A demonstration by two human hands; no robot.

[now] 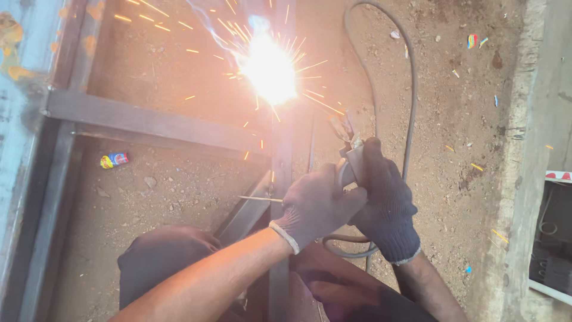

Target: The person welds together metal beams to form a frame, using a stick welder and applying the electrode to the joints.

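Both gloved hands point(348, 200) around electrode holder point(351, 156).

Overexposed welding flare point(268, 68) upper centre, orange cast on the forearm, sparks streaking, daylight elsewhere, lower centre shadowed, edges slightly soft.

My hands wear dark knitted cloth gloves point(351, 206). Beyond them, the frame point(155, 122) is dull, matt grey metal; below lies rough, sandy dirt ground point(179, 191).
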